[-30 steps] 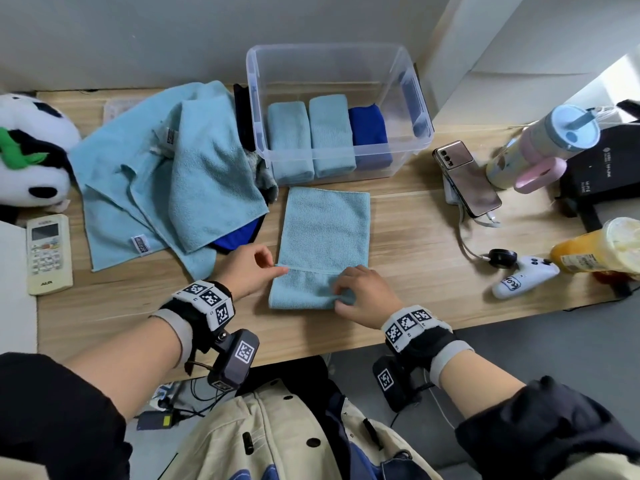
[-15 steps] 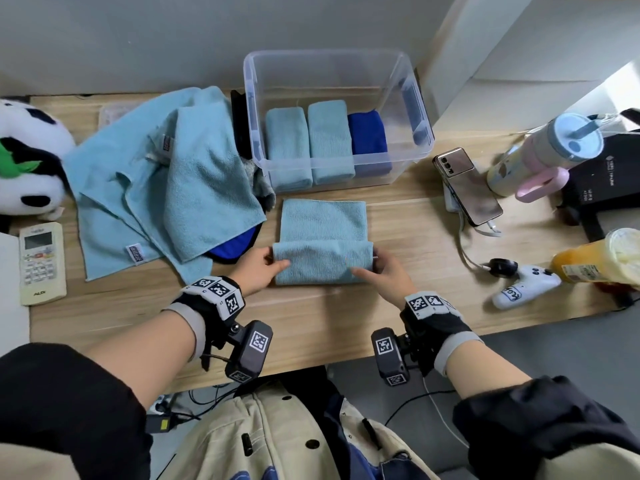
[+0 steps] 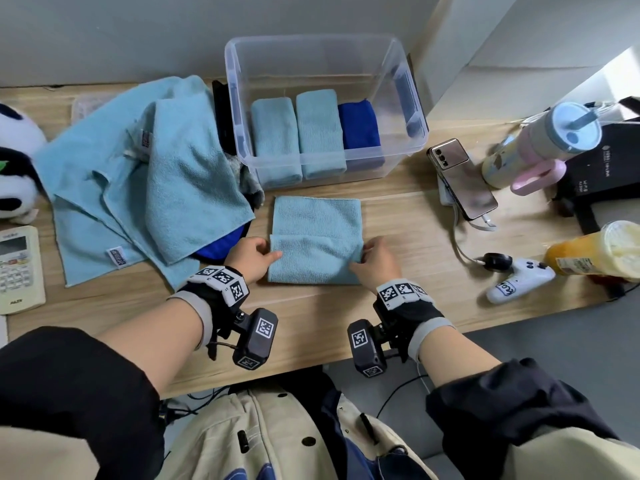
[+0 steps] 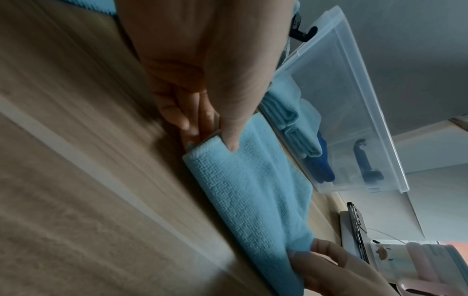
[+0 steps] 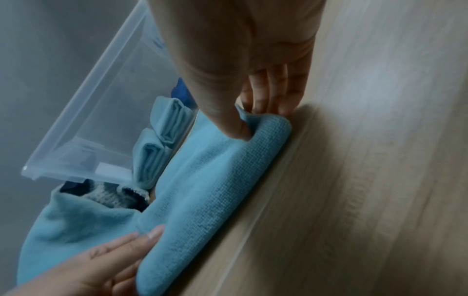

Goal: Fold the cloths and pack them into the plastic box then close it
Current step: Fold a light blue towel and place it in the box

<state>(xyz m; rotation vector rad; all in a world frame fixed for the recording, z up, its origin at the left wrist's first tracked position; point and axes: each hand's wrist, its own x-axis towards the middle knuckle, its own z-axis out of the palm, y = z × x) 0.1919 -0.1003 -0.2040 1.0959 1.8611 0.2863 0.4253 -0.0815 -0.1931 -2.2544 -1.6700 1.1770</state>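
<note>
wooden desk (image 3: 398,209) against grey wall (image 3: 138,36); left hand (image 3: 251,258), right hand (image 3: 375,263) pinch light-blue cloth (image 3: 317,237) ends.

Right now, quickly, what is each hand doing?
Left hand: pinching the left end of the half-rolled light blue microfibre cloth.
Right hand: pinching the same cloth's right end.

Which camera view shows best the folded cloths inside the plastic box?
The head view: three folded cloths lie side by side in the plastic box. Both wrist views show only their ends through the clear wall.
</note>
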